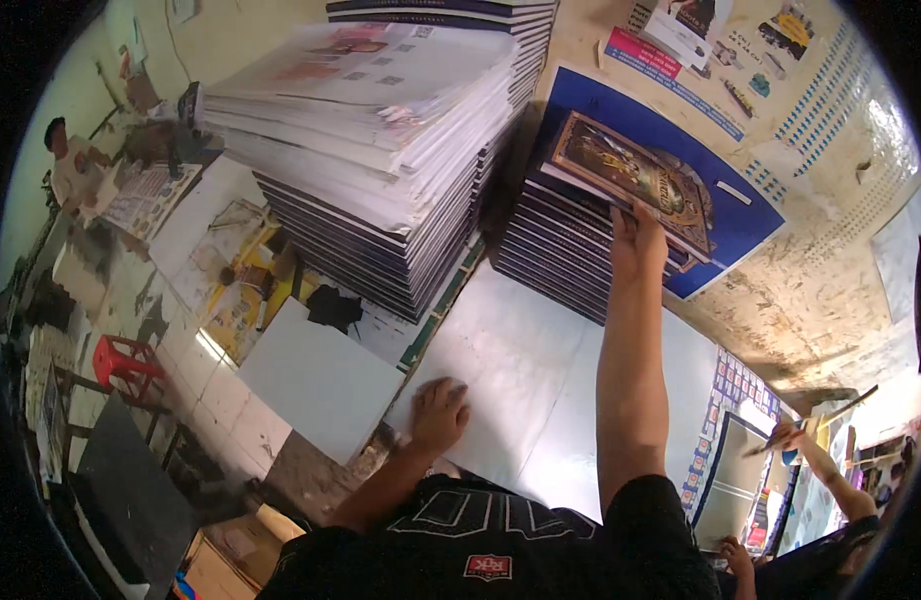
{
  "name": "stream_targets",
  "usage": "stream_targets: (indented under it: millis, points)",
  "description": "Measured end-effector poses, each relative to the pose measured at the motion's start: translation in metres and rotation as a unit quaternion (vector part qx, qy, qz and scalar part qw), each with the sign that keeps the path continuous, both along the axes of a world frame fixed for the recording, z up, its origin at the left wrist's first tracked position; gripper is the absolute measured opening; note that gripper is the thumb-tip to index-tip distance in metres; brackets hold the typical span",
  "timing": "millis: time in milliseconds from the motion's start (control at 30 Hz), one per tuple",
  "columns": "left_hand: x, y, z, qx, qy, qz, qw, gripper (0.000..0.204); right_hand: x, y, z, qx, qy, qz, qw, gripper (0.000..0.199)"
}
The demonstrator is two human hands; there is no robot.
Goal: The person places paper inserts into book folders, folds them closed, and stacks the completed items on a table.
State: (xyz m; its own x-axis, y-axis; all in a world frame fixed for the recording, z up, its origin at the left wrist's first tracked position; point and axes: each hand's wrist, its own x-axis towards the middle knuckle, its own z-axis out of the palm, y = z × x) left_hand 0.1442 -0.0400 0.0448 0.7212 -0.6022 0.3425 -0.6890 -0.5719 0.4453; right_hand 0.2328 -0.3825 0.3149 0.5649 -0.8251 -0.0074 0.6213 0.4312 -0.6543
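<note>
My right hand (638,243) reaches forward to a stack of dark-covered books (561,245) against the wall. Its fingers close on the near edge of the top book (631,170), a hardcover with a brown and gold ornate cover. That book lies slightly skewed on the stack. Near the left edge of the white worktop (511,350), my left hand (441,413) rests with its fingers apart and a little bent, holding nothing. The underside of my right hand's grip is hidden.
A tall pile of loose printed sheets (381,130) on dark books rises at the back left. A blue poster (751,215) hangs behind the stack. At the right, another person's hand (789,437) holds a brush over a dark-edged panel (726,470). A red stool (126,360) stands far left.
</note>
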Motion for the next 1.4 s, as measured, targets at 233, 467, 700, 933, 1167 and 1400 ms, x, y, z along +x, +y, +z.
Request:
stream_targets:
  millis: [233,467,700,933,1167,1400]
  points:
    - [0.0,0.004,-0.016,-0.018,0.024,0.002,1.0,0.036,0.023,-0.014,0.0,0.031,0.082,-0.05,0.995,0.03]
    - [0.002,0.005,-0.009,-0.028,0.003,-0.005,1.0,0.034,-0.006,-0.028,-0.005,-0.228,0.373,0.113,0.892,0.03]
    - [0.003,0.003,-0.012,0.002,0.023,-0.008,1.0,0.036,0.001,-0.026,-0.026,-0.431,0.513,-0.077,0.738,0.071]
    - [0.003,0.0,-0.012,0.0,0.032,-0.017,0.999,0.037,-0.012,-0.012,-0.021,-0.479,0.506,-0.109,0.709,0.053]
    - [0.0,-0.007,-0.001,0.028,0.003,-0.012,1.0,0.035,-0.092,0.002,-0.077,-0.477,0.443,-0.022,0.759,0.043]
    - [-0.001,-0.013,0.001,0.067,-0.03,-0.003,0.997,0.034,-0.13,-0.074,-0.08,-0.341,0.299,-0.236,0.86,0.043]
